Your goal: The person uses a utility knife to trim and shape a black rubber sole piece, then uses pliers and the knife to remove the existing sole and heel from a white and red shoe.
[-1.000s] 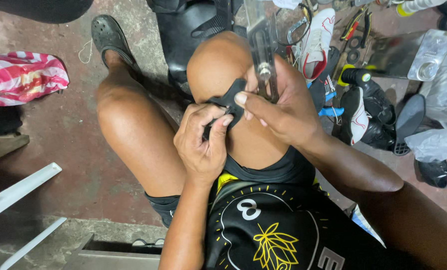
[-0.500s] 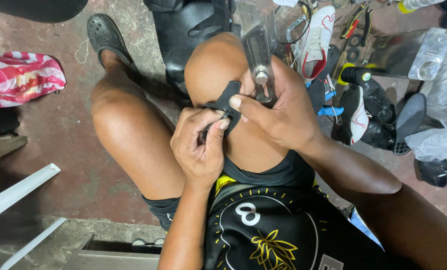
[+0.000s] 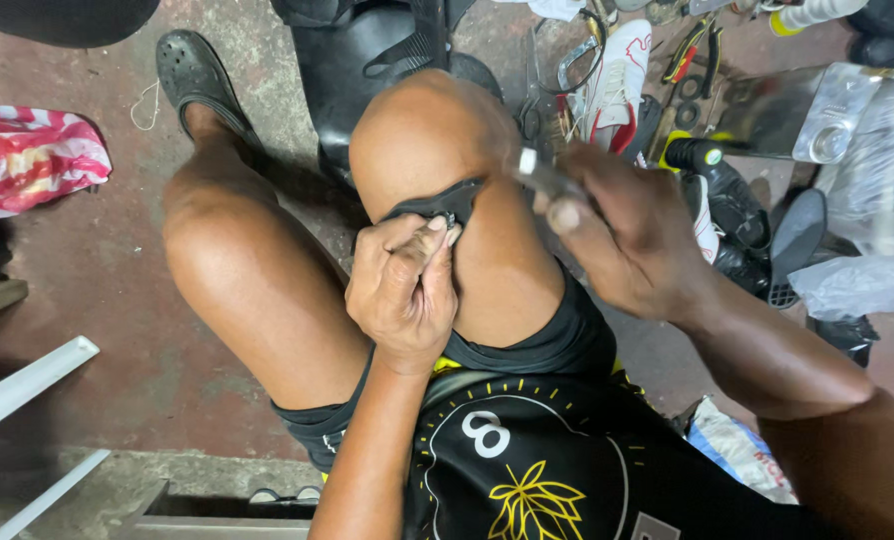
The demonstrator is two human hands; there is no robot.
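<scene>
Left hand (image 3: 407,295) closed in a pinch on a black strap piece (image 3: 437,205), thumb and fingertips (image 3: 435,226) clamped on its near edge. The strap lies across the right knee (image 3: 422,140), long axis running roughly side to side, curving up and away from the pinch toward the right hand. A small metal bit shows at the pinch; too small to identify.

Right hand (image 3: 632,245) closed around a slim tool (image 3: 539,175), pale tip pointing toward the strap's far end, long axis slanting from the fist up and leftward. The tip sits just beside the strap; contact cannot be told. Hand and tool are motion-blurred, and most of the tool's shaft is hidden inside the fist.

Beyond the right hand: a white and red shoe (image 3: 617,85), dark shoes (image 3: 732,215) and clear plastic bags (image 3: 857,280), partly covered by the forearm. Beyond the left hand: a black sandal (image 3: 192,75) on the foot, and a pink striped bag (image 3: 27,160) cut off at the frame edge.
</scene>
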